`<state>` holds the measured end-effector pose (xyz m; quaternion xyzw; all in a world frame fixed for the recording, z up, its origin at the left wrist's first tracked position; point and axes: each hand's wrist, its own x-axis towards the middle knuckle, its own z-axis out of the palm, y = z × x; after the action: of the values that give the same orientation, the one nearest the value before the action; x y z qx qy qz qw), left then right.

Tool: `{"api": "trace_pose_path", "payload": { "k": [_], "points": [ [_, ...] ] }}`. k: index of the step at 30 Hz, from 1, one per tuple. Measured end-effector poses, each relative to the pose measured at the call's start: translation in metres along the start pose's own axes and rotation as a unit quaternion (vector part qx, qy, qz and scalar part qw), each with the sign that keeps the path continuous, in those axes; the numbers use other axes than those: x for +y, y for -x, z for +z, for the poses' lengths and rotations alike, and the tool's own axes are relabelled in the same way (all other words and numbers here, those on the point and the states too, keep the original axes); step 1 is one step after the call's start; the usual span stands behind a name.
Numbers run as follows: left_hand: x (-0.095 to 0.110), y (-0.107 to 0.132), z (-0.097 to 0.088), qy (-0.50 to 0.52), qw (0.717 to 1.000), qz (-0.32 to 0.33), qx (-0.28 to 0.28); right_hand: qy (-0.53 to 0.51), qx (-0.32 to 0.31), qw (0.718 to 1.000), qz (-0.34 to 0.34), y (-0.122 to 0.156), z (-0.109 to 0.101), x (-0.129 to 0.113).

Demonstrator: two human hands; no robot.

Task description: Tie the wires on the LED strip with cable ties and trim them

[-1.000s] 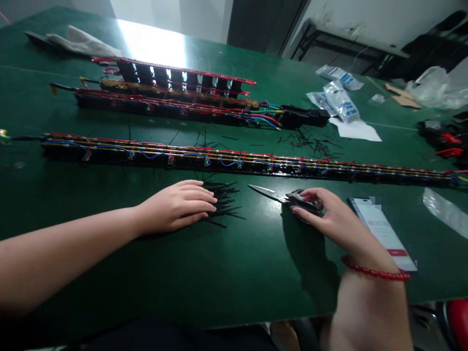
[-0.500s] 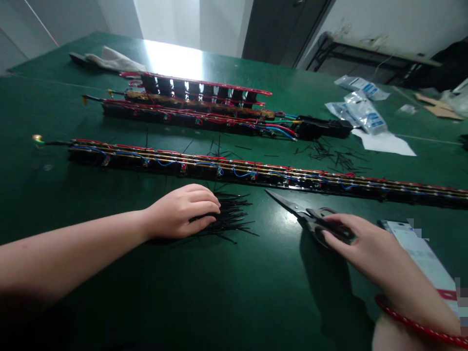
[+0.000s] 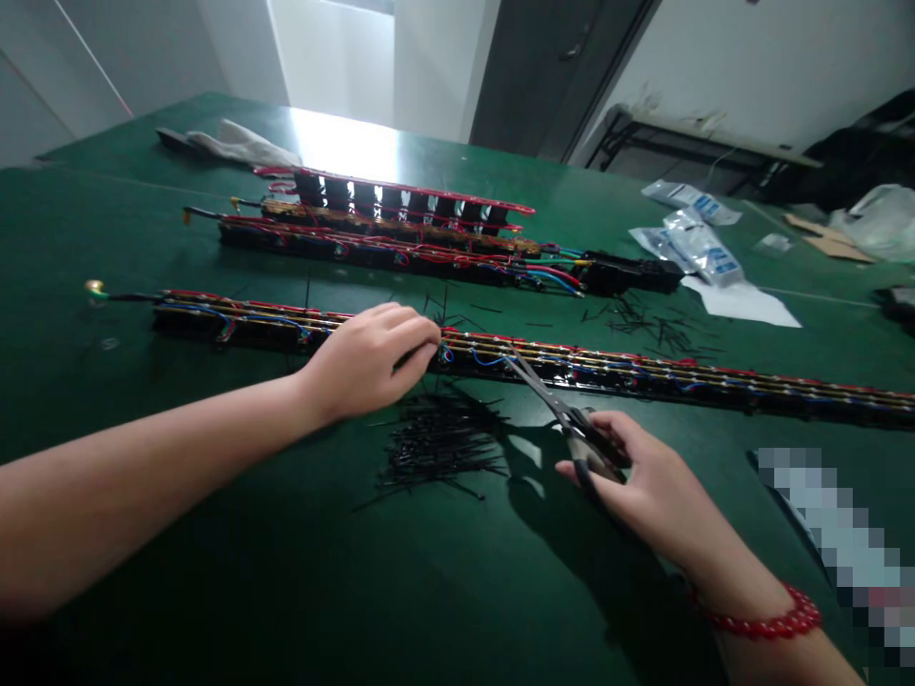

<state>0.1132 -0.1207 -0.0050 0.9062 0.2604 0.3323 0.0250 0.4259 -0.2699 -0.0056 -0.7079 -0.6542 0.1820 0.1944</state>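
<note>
My left hand (image 3: 372,367) is over a long black wired strip (image 3: 607,364), its fingers closed at the strip's wires. Whatever they pinch is hidden. The strip carries red, blue and brass-coloured lines along its length. My right hand (image 3: 643,476) grips a pair of scissors (image 3: 564,412) by dark handles, the blades a little apart with their tips over the strip's front edge. Below my left hand lies a pile of thin black cable ties (image 3: 439,443).
Behind the strip lie more wired assemblies (image 3: 372,250) with coloured leads. Loose black offcuts (image 3: 650,324) are scattered at centre right, near plastic packets (image 3: 704,248) and white paper (image 3: 750,303). A cloth (image 3: 243,145) rests at the back left, and a blurred-out flat object (image 3: 836,534) at the right.
My left hand has risen from the pile of cable ties to the wired strip. The scissors have moved left with my right hand, and their tips now overlap the strip.
</note>
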Motion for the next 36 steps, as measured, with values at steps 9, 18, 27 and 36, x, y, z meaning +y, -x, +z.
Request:
{"api": "trace_pose_path", "payload": {
  "k": [9,18,27,36],
  "points": [
    [-0.045,-0.062,0.028,0.175,0.956,-0.22,-0.09,0.234,0.081,0.956,-0.159,-0.051,0.013,-0.038],
    [-0.048,-0.056,0.03,0.288,0.925,-0.231,-0.092,0.247,0.047,0.948,-0.196,-0.067,0.004,-0.046],
    [-0.047,-0.053,0.026,0.28,0.948,-0.14,-0.055,0.297,0.087,0.916,-0.255,-0.077,0.01,-0.047],
    [-0.044,-0.052,0.02,0.265,0.959,-0.085,-0.05,0.308,0.147,0.899,-0.275,-0.074,0.025,-0.043]
  ]
}}
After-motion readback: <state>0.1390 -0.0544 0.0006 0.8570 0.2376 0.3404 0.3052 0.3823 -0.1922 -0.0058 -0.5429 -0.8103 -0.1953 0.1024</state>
